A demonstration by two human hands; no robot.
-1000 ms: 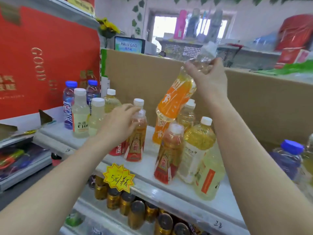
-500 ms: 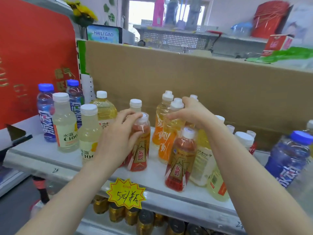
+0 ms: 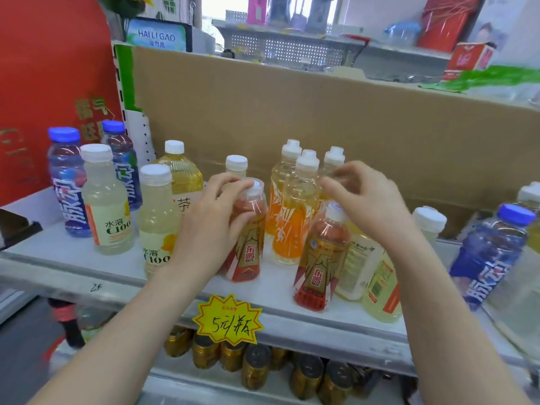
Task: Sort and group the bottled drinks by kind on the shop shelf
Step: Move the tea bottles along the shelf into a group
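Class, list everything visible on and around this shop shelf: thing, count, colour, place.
Blue-capped bottles: three, blue; two far left, one far right.
C100 bottles: two, pale yellow, left.
Orange-label bottles: three, orange, middle back.
Red-gold bottles: two visible; one held, one in front.
Yellow tea bottles: several, yellow, behind and right; count unclear.
Cardboard panel: one, brown, behind.
Price tag: one, yellow, shelf edge.
Cans: many, gold, below the shelf.
Left hand: grips one red-gold bottle.
Right hand: at an orange-label bottle's neck; grip unclear.
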